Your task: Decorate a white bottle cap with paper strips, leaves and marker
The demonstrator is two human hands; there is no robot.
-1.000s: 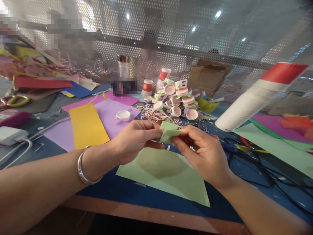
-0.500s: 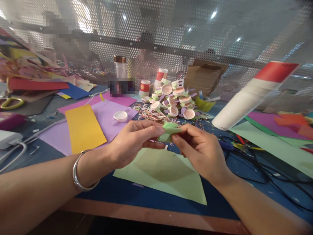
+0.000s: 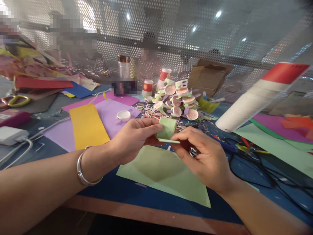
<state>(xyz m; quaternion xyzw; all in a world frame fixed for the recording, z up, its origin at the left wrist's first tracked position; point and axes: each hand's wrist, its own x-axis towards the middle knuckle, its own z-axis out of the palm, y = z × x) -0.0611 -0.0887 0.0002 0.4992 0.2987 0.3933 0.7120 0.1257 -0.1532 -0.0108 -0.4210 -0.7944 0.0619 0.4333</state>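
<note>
A small folded piece of light green paper is raised over the table, pinched at its left edge between the thumb and fingers of my left hand. My right hand is curled at the paper's lower right, thumb and fingertips closed about the edge of its narrow bottom flap. Beneath both hands lies a larger light green sheet, flat near the table's front edge. A shallow white paper ring or cup base rests on a purple sheet to the left.
Behind my hands is a heap of cut cup pieces amid paper shreds. Stacked paper cups lean at the right, above black cables. On the left are a yellow sheet, scissors and a white adapter.
The folded green paper has been tilted, so its broad face now shows with a flap along the bottom. My right hand has shifted slightly lower. The view has moved a little left.
</note>
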